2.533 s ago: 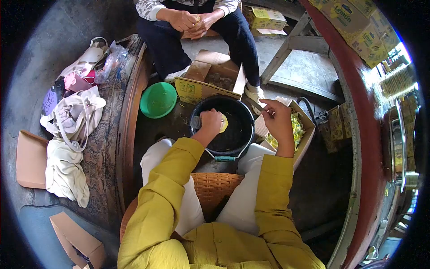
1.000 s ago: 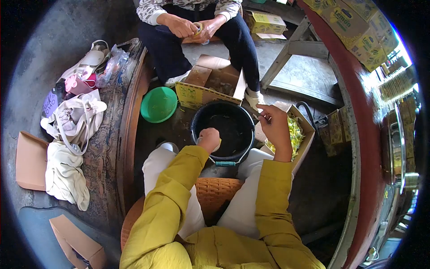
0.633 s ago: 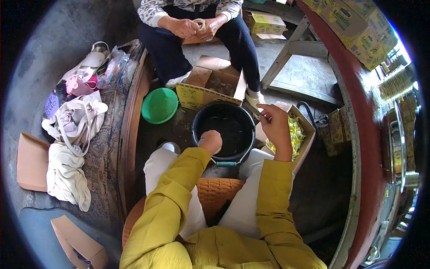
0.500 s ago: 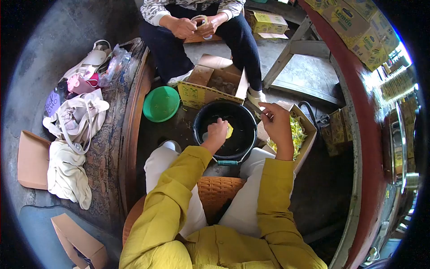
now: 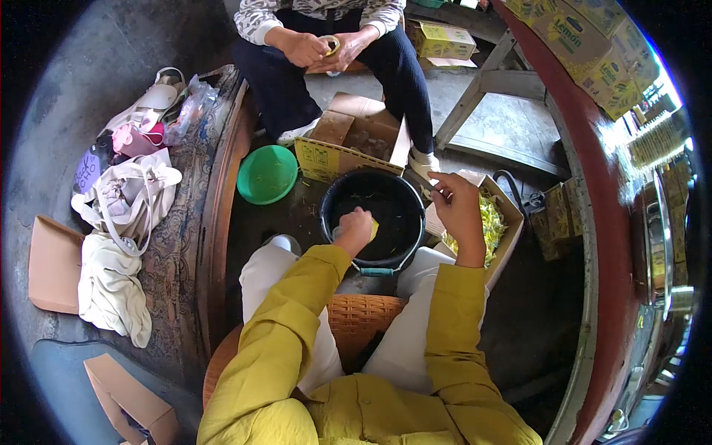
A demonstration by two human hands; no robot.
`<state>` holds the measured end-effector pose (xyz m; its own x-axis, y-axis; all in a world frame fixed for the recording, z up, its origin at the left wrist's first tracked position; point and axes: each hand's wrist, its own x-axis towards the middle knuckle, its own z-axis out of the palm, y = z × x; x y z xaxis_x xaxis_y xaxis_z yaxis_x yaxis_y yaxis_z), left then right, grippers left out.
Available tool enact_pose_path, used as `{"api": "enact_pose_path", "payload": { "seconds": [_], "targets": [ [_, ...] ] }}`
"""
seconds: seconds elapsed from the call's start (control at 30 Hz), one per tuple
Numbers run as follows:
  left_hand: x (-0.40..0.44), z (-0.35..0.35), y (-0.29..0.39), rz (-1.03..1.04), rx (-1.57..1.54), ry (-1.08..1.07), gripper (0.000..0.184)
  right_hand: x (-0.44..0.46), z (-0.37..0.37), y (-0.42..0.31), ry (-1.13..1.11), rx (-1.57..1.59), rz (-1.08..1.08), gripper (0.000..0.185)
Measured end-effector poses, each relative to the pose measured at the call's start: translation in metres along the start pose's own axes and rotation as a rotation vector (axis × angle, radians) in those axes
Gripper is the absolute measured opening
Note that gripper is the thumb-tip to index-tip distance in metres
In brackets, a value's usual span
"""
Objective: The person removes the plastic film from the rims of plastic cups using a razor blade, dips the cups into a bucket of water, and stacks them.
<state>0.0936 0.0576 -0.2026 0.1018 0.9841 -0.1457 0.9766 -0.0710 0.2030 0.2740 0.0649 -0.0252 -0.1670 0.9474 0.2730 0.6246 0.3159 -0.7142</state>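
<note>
My left hand is closed around what looks like a small plastic cup, clear at one end, with a yellow part showing past the fingers. It is held over the black bucket between my knees. To the right, my right hand is raised beside the bucket rim, pinching a narrow, dark blade that looks like a knife. Its handle is hidden in the fingers. Below that hand stands a cardboard box of yellow-green strips.
Opposite, a seated person holds a round yellow-rimmed thing above an open carton of clear plastic pieces. A green basin lies left of the bucket. Bags rest on the bench at left; a wooden stool stands at upper right.
My left hand has moved slightly down and left, and less of the yellow part shows. My right hand is nearly still. The person opposite has turned the round thing.
</note>
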Motion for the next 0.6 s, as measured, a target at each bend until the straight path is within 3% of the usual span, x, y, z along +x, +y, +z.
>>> {"api": "enact_pose_path", "payload": {
  "seconds": [0.03,0.13,0.17,0.27,0.3,0.4,0.47,0.6],
  "targets": [
    [-0.003,-0.009,-0.006,0.091,0.092,-0.361,0.019,0.000,0.000,0.003,0.008,-0.004,-0.018,0.032],
    [0.002,-0.004,-0.005,-0.019,0.050,-0.302,0.021,0.000,0.000,0.001,0.016,0.002,-0.018,0.033],
    [-0.001,0.004,-0.005,0.048,-0.068,0.018,0.022,0.001,0.000,0.000,0.017,0.008,-0.015,0.033],
    [0.004,-0.011,0.004,-0.069,0.188,-0.537,0.022,0.002,-0.002,0.001,0.009,0.002,-0.013,0.032],
    [-0.003,-0.026,0.003,0.015,0.146,-0.559,0.028,0.000,-0.003,0.002,0.016,-0.002,-0.026,0.032],
    [0.005,-0.010,-0.016,0.018,-0.241,-0.407,0.045,0.001,-0.003,0.007,0.047,-0.013,-0.074,0.033],
    [0.016,-0.005,-0.027,0.054,-0.491,-0.147,0.065,0.001,-0.003,0.012,0.078,-0.013,-0.116,0.036],
    [0.018,-0.046,-0.037,0.011,-0.674,-0.117,0.071,0.000,-0.003,0.009,0.093,0.025,-0.066,0.037]
  ]
}}
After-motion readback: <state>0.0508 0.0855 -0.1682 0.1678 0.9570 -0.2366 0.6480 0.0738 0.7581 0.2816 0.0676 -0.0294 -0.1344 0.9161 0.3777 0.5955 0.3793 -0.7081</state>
